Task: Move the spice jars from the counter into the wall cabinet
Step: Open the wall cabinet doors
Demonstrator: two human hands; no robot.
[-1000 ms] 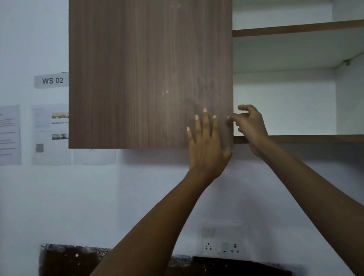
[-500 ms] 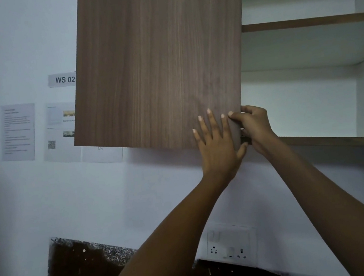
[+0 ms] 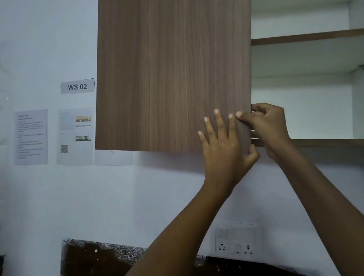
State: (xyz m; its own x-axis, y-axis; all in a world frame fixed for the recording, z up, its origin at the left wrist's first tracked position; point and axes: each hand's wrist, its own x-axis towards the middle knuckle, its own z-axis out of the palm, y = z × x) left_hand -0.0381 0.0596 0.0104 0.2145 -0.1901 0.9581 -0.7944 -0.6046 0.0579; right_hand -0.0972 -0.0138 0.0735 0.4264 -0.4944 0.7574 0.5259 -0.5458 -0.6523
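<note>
Hands now both on the cabinet door [image 3: 173, 64]: left hand [image 3: 224, 148] flat, right hand [image 3: 265, 124] newly pinching its edge

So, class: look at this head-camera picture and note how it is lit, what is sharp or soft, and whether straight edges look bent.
Head view: dim, bluish light; the cabinet door is sharp enough to show its grain; the left hand and right hand are sharp too; the small print on the wall papers is too soft to read, though the WS 02 label reads clearly; the shelf edge tilts from the wide lens.
</note>
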